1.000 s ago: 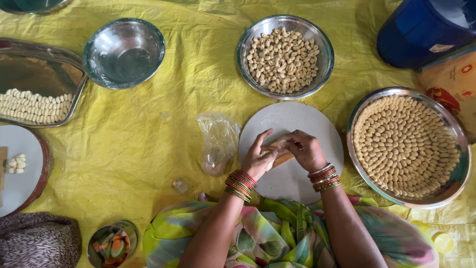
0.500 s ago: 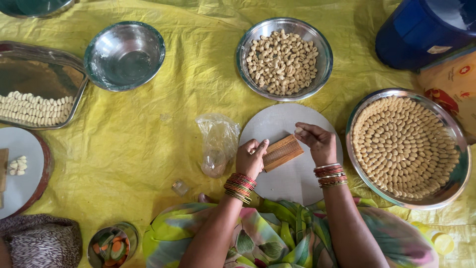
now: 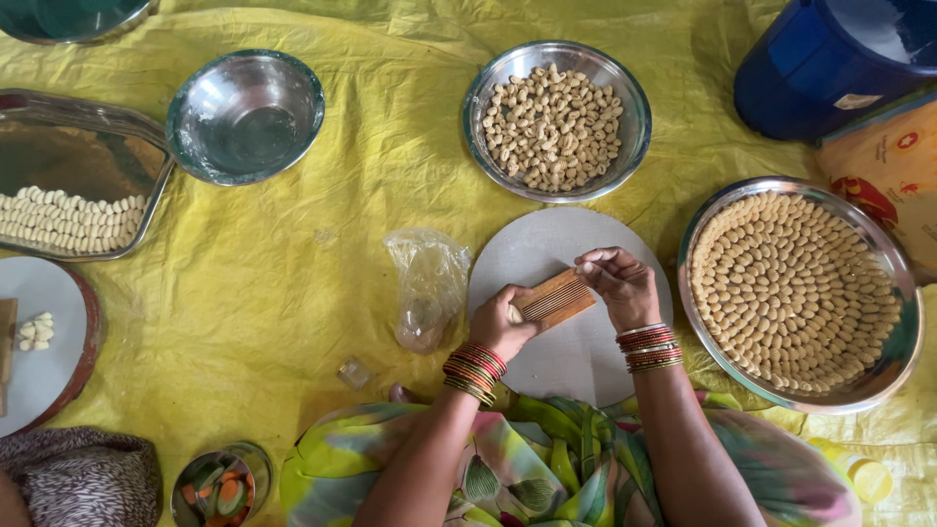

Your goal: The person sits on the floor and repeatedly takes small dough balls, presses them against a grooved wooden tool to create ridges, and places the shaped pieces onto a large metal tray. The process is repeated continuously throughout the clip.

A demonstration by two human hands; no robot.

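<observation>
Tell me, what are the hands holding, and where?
A ridged wooden comb: left hand grips its near end, right hand fingers touch its far end.

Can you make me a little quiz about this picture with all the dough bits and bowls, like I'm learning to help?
1. True or false: the small wooden ridged board lies over the round grey board.
2. Which dish holds shaped pieces laid in neat rings?
A. the big tray on the right
B. the bowl of loose dough bits at the top
C. the shiny bowl
3. Fill in: the left hand grips one end of the ridged board, and the right hand has its ____ at the other end.

Key: 1 true; 2 A; 3 fingertips
</observation>
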